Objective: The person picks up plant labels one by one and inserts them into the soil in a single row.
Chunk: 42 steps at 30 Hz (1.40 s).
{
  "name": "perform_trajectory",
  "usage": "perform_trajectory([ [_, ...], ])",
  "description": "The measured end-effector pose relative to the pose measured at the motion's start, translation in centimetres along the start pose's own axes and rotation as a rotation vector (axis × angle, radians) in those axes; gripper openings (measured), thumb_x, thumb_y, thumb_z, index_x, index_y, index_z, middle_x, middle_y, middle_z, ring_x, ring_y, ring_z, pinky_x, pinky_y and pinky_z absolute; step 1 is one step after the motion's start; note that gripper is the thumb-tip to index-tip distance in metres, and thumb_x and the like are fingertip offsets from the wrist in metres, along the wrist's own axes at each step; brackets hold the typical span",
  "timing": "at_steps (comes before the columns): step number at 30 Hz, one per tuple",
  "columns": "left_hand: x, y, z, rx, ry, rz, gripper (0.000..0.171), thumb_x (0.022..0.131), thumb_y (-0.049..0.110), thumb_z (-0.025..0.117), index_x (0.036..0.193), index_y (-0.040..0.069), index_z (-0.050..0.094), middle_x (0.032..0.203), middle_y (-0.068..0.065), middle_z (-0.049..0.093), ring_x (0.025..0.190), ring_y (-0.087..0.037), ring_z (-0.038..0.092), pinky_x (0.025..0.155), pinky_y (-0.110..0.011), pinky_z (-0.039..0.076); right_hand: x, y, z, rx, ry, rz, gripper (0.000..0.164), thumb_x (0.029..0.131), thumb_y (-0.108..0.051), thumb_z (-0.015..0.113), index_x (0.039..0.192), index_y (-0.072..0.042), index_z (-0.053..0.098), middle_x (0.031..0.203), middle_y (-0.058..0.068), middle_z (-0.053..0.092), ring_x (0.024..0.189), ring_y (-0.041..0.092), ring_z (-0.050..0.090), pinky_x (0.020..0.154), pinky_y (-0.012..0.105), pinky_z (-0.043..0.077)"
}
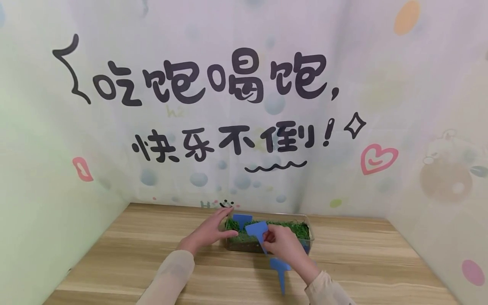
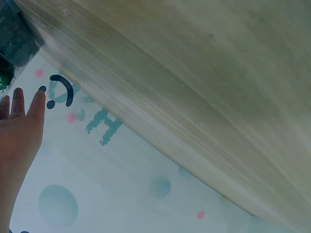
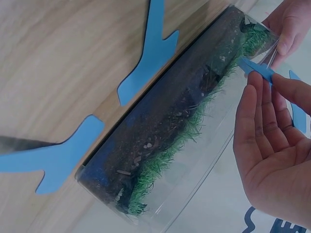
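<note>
The wall (image 1: 343, 178) fills most of the head view, pale and printed with faded bubbles and coloured spots. Below it spreads the table (image 1: 354, 254), its surface a light wood grain running from side to side. Across the middle of the wall stand two lines of rounded black lettering (image 1: 236, 144).

The box (image 1: 244, 247), long and clear, sits near the table's far edge, close to the wall. Inside it, dark soil (image 3: 160, 124) with pale bits lies beneath a strip of green grass (image 1: 299, 228). Two pale sleeves (image 1: 167, 275) reach in from the lower edge.

The left hand (image 1: 209, 228) is at the box's left end, holding no tag, with its fingers extended and its thumb spread apart along the near side; whether it presses on the box cannot be told. The right hand (image 1: 286, 241) grips the held tag (image 1: 257, 228) between thumb and fingertips by one side of its wide head. That blue tag is tilted, its stem pointing down across the box's front wall in the head view.

The standing tag (image 1: 242, 219), also blue, rises from the grass at the back left, its lower stem hidden. Two more blue ones lie on the table in front of the box: the first loose tag (image 3: 150, 63) and the second loose tag (image 3: 68, 150), both with heads nearest the box and stems pointing away.
</note>
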State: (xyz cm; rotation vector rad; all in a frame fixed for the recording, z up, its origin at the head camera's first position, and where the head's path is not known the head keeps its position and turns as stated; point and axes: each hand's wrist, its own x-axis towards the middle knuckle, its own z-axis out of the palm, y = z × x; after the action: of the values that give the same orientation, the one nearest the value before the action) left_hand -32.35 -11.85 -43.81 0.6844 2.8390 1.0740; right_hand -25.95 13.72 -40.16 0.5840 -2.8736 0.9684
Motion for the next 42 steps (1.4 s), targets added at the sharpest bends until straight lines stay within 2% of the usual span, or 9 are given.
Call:
perform_trajectory([
  [36, 0.0, 0.2, -0.1, 0.006, -0.001, -0.008, 0.084, 0.090, 0.047, 0.071, 0.157, 0.016, 0.032, 0.163, -0.015, 0.030, 0.146, -0.041, 0.035, 0.113, -0.064, 0.034, 0.5, -0.7, -1.0, 0.015, 0.047, 0.010, 0.010, 0.087, -0.008, 0.074, 0.083, -0.012, 0.066, 0.078, -0.002, 0.067, 0.072, 0.009, 0.062, 0.060, 0.026, 0.049],
  [42, -0.2, 0.2, -0.2, 0.018, -0.008, 0.012, 0.084, 0.090, 0.048, 0.071, 0.157, 0.015, 0.032, 0.162, -0.017, 0.030, 0.146, -0.042, 0.035, 0.113, -0.064, 0.034, 0.6, -0.6, -1.1, 0.020, 0.056, 0.029, 0.010, 0.086, -0.008, 0.075, 0.084, -0.012, 0.066, 0.080, -0.001, 0.068, 0.073, 0.010, 0.063, 0.061, 0.027, 0.050],
])
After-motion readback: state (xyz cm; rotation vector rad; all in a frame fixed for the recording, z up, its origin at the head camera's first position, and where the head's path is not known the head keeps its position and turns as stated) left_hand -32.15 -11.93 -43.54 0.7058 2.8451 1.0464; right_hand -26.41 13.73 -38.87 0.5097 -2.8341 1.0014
